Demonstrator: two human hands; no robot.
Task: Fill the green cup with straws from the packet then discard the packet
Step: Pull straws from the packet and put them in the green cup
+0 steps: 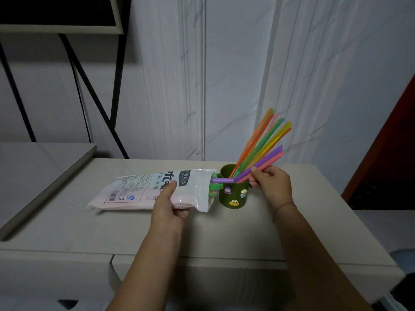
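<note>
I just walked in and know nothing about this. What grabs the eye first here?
The fan of bright plastic straws leaning rightward out of the small dark green cup with cartoon stickers, at the back of the pale table. The right hand pinches the lowest straws, while the left hand holds the white printed plastic packet, lying sideways with its open mouth at the cup.

Packet (148,189): its middle lay behind the left hand (167,205); the small print and barcode were too small to read.
Straws in packet (216,184): only short ends showed at the mouth, the rest hidden inside.
Green cup (233,194): the lower ends of its straws (260,144) were hidden inside it.
Right hand (272,187): fingertips hidden behind the straws.
Forearms: cut off by the bottom edge.
Black frame (60,16): cut off at the top left.
</note>
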